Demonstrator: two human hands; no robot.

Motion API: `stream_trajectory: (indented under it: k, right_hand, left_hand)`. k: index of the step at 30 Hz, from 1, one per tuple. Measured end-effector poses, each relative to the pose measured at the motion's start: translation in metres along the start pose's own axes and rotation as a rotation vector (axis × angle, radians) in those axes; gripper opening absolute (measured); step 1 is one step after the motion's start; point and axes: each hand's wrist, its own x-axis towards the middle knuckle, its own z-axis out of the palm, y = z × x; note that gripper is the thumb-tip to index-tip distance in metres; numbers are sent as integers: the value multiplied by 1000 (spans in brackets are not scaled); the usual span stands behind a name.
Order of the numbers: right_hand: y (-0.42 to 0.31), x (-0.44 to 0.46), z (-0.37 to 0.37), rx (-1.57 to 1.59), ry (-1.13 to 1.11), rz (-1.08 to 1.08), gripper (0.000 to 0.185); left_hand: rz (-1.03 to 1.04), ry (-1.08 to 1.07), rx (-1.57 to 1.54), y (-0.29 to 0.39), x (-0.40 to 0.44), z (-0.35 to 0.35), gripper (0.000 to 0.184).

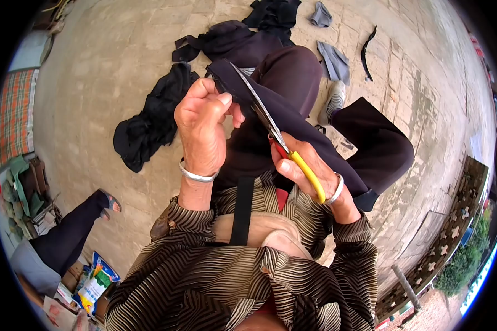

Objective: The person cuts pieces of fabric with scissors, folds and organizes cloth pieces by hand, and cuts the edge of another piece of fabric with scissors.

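Note:
Dark purple-black cloth stretches across my lap. My left hand is raised at its upper left edge, thumb and fingers pinched together on that edge. Scissors with a yellow and a red handle are in my right hand, fingers wrapped round the handles. Their blades point up and left over the cloth, a short way right of my left fingertips. Whether the blades are slightly apart is hard to tell.
Black cloth pieces lie on the paved ground ahead. Grey scraps and a thin black strip are farther right. Another person's leg is at lower left, near a colourful bag.

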Motion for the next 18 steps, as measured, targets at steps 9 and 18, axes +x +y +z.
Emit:
stream_trajectory:
  k: [9, 18]
  right_hand:
    - [0, 0, 3, -202, 14, -23, 56]
    - [0, -4, 6, -181, -8, 26, 59]
  left_hand:
    - [-55, 9, 121, 13, -3, 7, 4]
    - [-2, 18, 142, 13, -5, 15, 9]
